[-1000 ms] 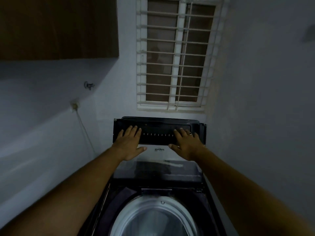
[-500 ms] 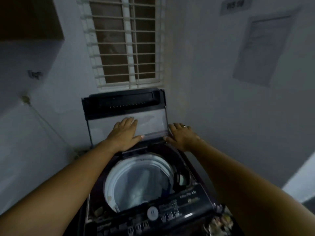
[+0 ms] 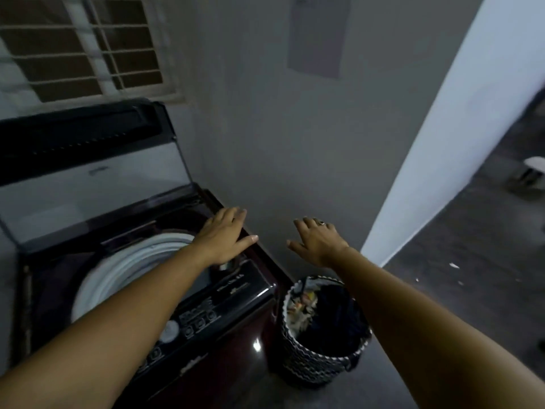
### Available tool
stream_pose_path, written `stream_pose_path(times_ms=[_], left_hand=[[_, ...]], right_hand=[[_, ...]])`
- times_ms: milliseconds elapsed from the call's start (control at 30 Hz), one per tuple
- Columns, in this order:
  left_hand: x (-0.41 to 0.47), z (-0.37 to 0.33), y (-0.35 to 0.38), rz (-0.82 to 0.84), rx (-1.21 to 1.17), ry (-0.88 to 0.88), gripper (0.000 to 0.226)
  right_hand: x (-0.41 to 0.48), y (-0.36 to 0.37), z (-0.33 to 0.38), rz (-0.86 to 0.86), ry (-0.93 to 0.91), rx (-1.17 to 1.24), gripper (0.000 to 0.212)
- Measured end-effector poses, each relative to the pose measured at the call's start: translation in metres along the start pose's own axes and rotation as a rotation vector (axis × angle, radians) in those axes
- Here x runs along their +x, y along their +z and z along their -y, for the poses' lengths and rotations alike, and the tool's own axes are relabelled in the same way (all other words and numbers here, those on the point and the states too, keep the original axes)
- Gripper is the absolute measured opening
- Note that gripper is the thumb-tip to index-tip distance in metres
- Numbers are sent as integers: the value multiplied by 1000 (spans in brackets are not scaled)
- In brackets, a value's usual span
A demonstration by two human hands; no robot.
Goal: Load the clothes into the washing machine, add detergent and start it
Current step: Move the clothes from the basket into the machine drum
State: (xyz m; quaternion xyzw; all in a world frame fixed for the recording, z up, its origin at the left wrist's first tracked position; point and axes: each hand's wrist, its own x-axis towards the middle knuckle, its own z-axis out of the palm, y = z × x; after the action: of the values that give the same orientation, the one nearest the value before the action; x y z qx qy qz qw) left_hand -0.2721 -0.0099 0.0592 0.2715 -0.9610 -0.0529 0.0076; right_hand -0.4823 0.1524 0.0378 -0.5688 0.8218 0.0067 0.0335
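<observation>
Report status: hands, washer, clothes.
Both open, empty: left hand over washer right edge, right hand in air beside it. Lid up. Clothes in basket on floor, right of washer.

light: dim, bluish | brightest: right wall | glare: glint on washing machine | blur: window smeared | edges: wide-angle bending

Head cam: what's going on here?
A person stands at a top-loading washing machine, lid up, drum exposed. The left hand is over its right edge, the right hand in the air beside it; both open, empty. Clothes sit in a basket on the floor beside the machine.
</observation>
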Motion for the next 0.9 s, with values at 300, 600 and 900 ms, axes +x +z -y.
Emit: stream_pose_path(times_ms=[300,600,900], left_hand=[[82,-139,111,186,-207,96,82],[124,-181,294,422,-379,-22,64],[130,-183,450,721,-957,-434,73]], right_hand=[[-43,116,-138,142,126,166,71],[-50,284,-212,427,178,256,75],[-24,419,-227,347,356,528,99]])
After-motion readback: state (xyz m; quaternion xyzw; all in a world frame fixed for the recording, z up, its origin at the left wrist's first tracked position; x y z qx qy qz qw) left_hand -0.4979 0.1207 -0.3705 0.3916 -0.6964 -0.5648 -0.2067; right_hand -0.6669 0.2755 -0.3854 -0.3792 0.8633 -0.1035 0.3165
